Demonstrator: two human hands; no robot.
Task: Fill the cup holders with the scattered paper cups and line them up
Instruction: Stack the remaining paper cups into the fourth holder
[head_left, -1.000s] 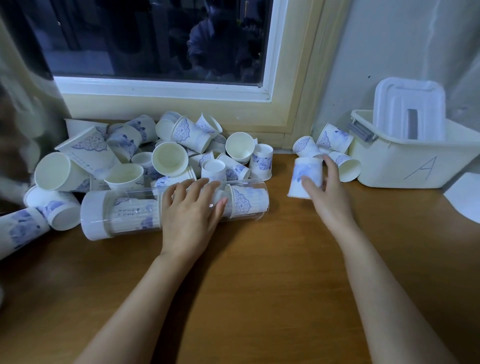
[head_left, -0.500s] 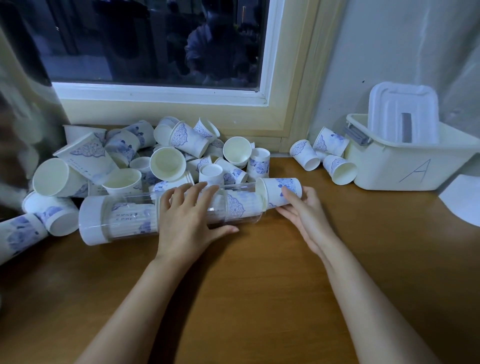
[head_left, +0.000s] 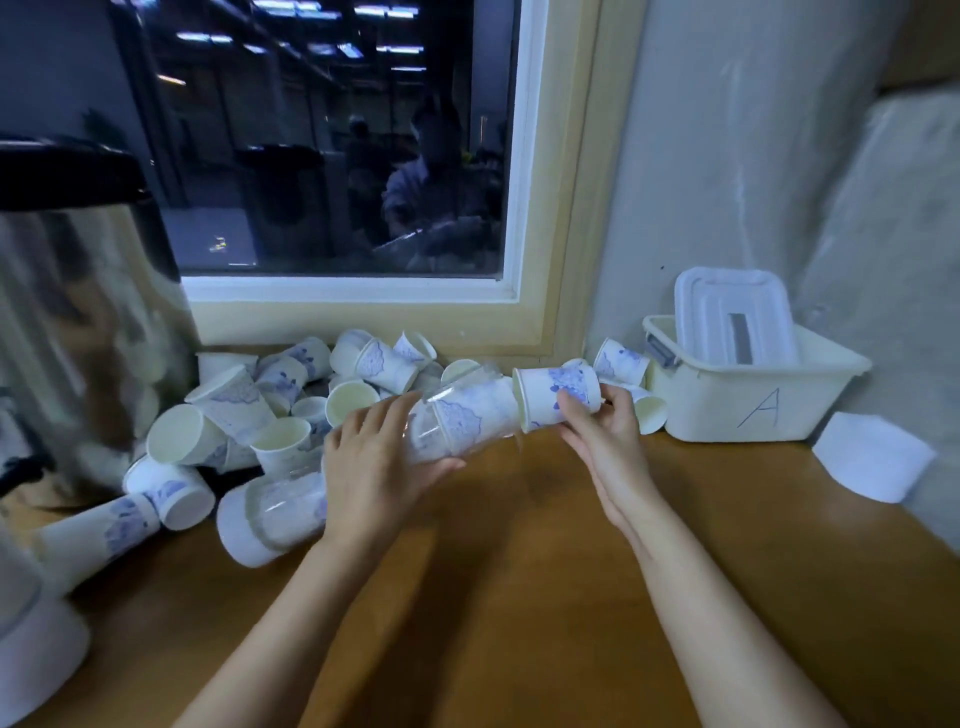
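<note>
Here, above the counter (head_left: 519, 597), the left hand (head_left: 371, 462) is curling its fingers (head_left: 400, 415) round the clear cup holder (head_left: 283, 506), holding it tilted. The right hand (head_left: 610, 441) is pinching a paper cup (head_left: 545, 400) at the holder's mouth. Beyond the fingers, loose cups (head_left: 234, 410) are lying heaped.

Wooden counter (head_left: 519, 571), cluttered.
Paper cups (head_left: 234, 410) heaped at eleven o'clock, steel urn (head_left: 78, 338) at nine, white bin (head_left: 727, 410) marked A at two.
</note>
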